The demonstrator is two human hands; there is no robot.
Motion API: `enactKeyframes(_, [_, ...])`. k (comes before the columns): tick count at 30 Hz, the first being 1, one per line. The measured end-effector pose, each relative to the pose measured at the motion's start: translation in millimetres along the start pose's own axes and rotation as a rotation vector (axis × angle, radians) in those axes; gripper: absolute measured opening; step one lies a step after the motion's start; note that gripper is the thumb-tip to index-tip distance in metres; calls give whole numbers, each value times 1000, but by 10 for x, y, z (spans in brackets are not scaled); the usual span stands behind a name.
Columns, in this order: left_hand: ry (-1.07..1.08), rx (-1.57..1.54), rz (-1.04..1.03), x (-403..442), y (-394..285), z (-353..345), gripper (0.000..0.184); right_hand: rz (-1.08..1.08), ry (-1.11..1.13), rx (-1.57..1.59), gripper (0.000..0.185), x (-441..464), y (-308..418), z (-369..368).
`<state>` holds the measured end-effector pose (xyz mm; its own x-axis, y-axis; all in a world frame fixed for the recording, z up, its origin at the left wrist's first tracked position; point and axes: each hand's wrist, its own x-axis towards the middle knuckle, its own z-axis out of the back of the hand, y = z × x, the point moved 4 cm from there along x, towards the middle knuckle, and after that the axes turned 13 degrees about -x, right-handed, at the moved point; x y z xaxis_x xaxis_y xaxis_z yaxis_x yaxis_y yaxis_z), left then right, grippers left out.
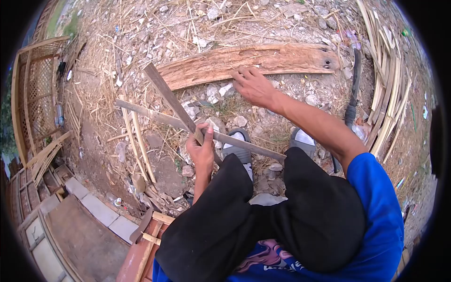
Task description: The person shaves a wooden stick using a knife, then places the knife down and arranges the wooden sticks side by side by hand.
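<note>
My left hand [202, 149] is closed around a dark wooden slat [170, 96] that slants up and to the left, thumb pressed along its side. A second, longer slat [251, 147] crosses it at the hand and reaches toward my right knee; whether the fingers grip this one too, I cannot tell. My right hand [253, 87] has its fingers apart at the near edge of a rough, worn plank [282, 58] lying on the ground, and holds nothing visible. Two pale thin strips [137, 136] lie left of my left hand.
A machete-like blade with a wrapped handle [350, 113] lies to the right, beside a pile of pale split strips [387, 89]. Stones and straw litter the ground. A lattice wooden frame [40, 96] stands at the far left, and reddish boards [136, 256] lie beside my left leg.
</note>
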<state>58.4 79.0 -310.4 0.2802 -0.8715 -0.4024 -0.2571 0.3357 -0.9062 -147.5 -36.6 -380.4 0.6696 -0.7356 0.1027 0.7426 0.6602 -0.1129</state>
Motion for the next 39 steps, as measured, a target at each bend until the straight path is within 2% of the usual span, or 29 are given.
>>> enactKeyframes(6, [-3, -6, 20, -39, 5, -79, 18, -208, 15, 91, 29, -70, 91, -191])
enactKeyframes(9, [5, 0, 35, -41, -15, -98, 18, -194, 75, 72, 23, -32, 56, -224])
enactKeyframes(12, [2, -12, 27, -22, 1, -62, 19, -239, 105, 249, 17, -2, 2, -154])
enactKeyframes(15, [-8, -17, 19, -20, 1, -10, 20, -287, 40, 597, 13, 118, -129, -35])
enactKeyframes(19, [-25, -22, 11, -28, -17, 45, 20, -358, -130, 891, 16, 422, -356, 342])
enactKeyframes(20, [-23, -28, 4, -19, -26, 32, 20, -293, -236, 807, 16, 487, -304, 393])
enactKeyframes(23, [-7, -8, 6, -37, -85, 4, 20, 14, -19, 589, 14, 613, 119, 206])
enactKeyframes(26, [-24, 1, 20, -85, -117, 6, 20, 161, -298, 416, 14, 534, 521, -84])
enactKeyframes(29, [-22, -7, 1, -76, -89, 67, 21, 195, -87, 238, 12, 449, 696, -320])
enactKeyframes(30, [-13, -43, -2, -78, -105, 57, 20, 120, -227, 252, 11, 416, 684, -331])
enactKeyframes(33, [-1, -45, 10, -60, -81, 63, 20, 276, -128, 211, 10, 284, 608, -364])
enactKeyframes(36, [8, -28, 29, -54, -78, 57, 19, 299, -48, 233, 9, 417, 542, -268])
enactKeyframes(39, [-4, -33, 15, -70, -94, 53, 19, 5, 288, 511, 8, 726, 319, -86])
